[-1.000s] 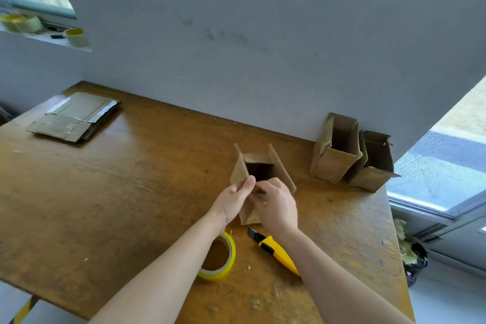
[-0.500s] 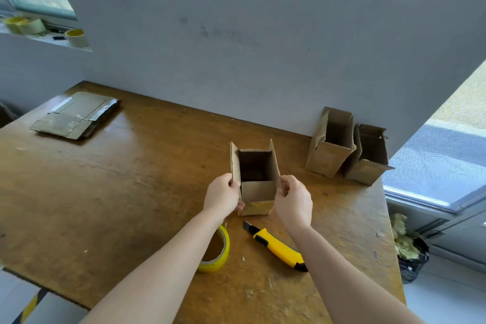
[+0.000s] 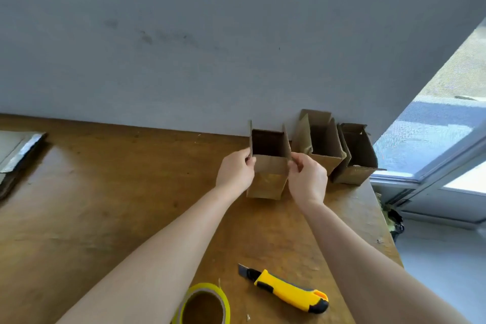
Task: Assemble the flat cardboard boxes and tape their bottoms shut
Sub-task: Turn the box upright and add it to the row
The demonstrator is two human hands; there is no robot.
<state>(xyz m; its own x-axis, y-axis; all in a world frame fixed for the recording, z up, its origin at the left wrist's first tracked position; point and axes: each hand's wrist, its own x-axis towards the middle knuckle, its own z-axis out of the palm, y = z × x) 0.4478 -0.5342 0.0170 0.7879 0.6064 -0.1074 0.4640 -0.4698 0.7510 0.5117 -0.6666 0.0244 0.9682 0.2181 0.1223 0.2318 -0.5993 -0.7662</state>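
Observation:
A small brown cardboard box [image 3: 269, 179] stands upright near the back of the wooden table, its top flaps up and its inside dark. My left hand [image 3: 235, 169] pinches its left flap and my right hand [image 3: 307, 179] pinches its right flap. Two more assembled boxes [image 3: 322, 144] [image 3: 355, 160] stand just right of it against the wall, open tops facing me. A roll of yellow tape [image 3: 203, 302] lies near the front edge. A stack of flat cardboard boxes [image 3: 15, 150] lies at the far left, cut off by the frame.
A yellow and black utility knife [image 3: 289, 293] lies near the front, its blade out and pointing left. The grey wall [image 3: 210, 47] runs along the table's back. The table [image 3: 105, 205] ends at the right beside a window and a dark bag on the floor [image 3: 393, 218].
Both hands have carried the box away from me, from the table's middle to beside the two assembled boxes by the wall. The view has shifted forward and right.

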